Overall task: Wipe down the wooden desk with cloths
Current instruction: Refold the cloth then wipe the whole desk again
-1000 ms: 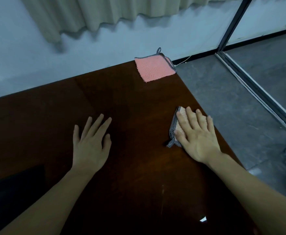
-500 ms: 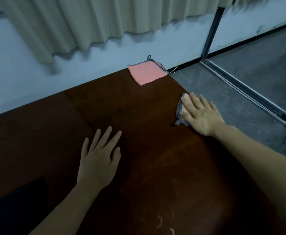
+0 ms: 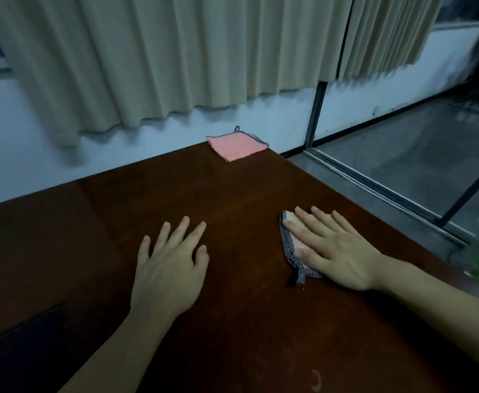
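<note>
The small folded cloth with the blue-grey mesh edging and pale pink face [image 3: 290, 243] lies flat on the dark brown wooden bench [image 3: 232, 211], close to its right edge, directly under my right hand [image 3: 334, 251]. My fingers are stretched out straight over it, pressing it down with the palm, not curled round it. Its long axis runs away from me and slightly leftward, in line with my fingers, with a mesh tail poking out near my wrist. Most of the unwiped surface lies to the left of this cloth and beyond it, so I judge the coming stroke goes either forward along the right edge or sideways toward the middle.

My left hand [image 3: 170, 268] rests flat on the bare wood, fingers spread and relaxed, holding nothing, well apart from the cloth to its left. It seems only to steady me.

The second cloth, a square pink one with a grey trim and loop [image 3: 237, 148], sits at the far right corner of the bench, ahead of both hands and nearer my right one
</note>
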`<state>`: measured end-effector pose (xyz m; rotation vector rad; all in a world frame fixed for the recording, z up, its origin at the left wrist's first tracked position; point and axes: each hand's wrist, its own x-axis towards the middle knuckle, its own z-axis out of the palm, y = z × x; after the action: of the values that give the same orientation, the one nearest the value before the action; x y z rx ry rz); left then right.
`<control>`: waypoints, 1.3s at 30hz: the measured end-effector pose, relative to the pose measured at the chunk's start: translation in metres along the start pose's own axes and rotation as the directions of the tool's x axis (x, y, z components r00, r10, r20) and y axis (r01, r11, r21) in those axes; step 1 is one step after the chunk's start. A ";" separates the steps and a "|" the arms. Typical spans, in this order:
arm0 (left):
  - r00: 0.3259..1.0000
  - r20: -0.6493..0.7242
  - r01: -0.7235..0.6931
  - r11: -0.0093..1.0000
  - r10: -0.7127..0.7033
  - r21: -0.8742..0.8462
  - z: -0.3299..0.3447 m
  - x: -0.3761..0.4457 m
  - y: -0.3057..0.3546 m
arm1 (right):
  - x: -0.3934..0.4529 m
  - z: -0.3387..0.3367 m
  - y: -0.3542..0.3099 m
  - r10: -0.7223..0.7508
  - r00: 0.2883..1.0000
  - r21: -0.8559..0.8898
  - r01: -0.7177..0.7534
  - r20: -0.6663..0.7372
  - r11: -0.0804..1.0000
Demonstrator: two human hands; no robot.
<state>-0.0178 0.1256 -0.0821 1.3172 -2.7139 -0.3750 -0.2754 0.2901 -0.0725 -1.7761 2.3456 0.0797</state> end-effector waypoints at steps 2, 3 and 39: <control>1.000 -0.004 -0.002 1.000 0.002 0.001 0.001 0.001 0.000 | 0.017 -0.004 0.009 0.035 0.999 0.002 -0.035 0.007 0.999; 1.000 -0.007 -0.004 1.000 0.004 0.001 0.001 0.001 0.000 | 0.029 -0.006 0.015 0.059 0.998 0.004 -0.059 -0.002 0.998; 1.000 -0.016 0.022 0.998 -0.021 0.053 0.001 0.000 0.004 | -0.034 0.004 -0.019 -0.055 0.998 -0.034 0.055 0.015 0.998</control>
<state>-0.0214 0.1284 -0.0822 1.3578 -2.7175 -0.2951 -0.2481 0.3179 -0.0686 -1.8480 2.2975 0.1243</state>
